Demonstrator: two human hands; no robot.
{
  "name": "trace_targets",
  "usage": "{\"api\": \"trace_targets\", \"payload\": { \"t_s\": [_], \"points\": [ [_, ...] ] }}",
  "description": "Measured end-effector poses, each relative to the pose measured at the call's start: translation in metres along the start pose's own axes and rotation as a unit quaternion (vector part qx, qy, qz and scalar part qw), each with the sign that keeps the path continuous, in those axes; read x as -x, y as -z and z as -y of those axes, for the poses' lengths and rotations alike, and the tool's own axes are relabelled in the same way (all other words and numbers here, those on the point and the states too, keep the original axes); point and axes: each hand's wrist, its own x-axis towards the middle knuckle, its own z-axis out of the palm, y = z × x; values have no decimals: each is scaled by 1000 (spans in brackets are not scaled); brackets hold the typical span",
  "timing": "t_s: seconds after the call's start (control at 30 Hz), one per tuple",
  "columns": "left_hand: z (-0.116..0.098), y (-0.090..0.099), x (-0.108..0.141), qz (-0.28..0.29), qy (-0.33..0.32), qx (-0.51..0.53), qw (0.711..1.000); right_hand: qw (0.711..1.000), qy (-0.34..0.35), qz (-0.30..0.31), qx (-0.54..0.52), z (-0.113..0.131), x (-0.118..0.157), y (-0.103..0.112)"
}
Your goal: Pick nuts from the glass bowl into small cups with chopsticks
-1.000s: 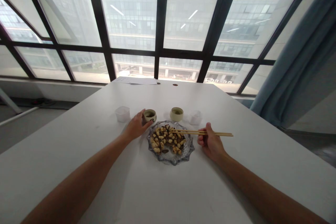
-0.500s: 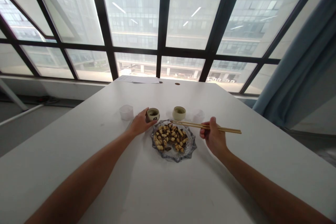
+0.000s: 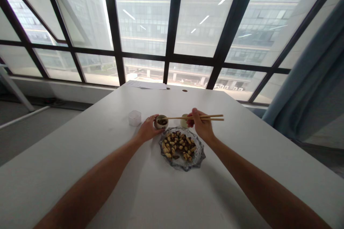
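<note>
Had a glass dish of nuts and dark seeds closest. Pinched the chopsticks tight in the right hand, by the dish's far right edge, tips at the mouth of a dark-filled cup just past the dish's far left. Couldn't make out any load, tbh. Had the left hand wrapped round that cup. Seemed like the putting-in step, so probably called for a steady cup and gently loosened sticks. Spotted a second cup beyond the dish, part-hidden, plus a plastic box off past its left.
</note>
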Motion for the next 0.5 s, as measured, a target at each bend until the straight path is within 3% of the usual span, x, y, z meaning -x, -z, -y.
{"api": "trace_targets", "payload": {
  "t_s": [0.07,0.27,0.4,0.5],
  "points": [
    [0,0,0,1,1,-3,1000,1000,-13,-6,20,12,2,20],
    [1,0,0,0,13,-8,1000,977,-53,101,182,52,14,69],
    [0,1,1,4,20,-4,1000,946,-35,211,242,63,22,67],
    [0,1,1,2,21,-3,1000,943,-14,238,231,57,26,54]
  ]
}}
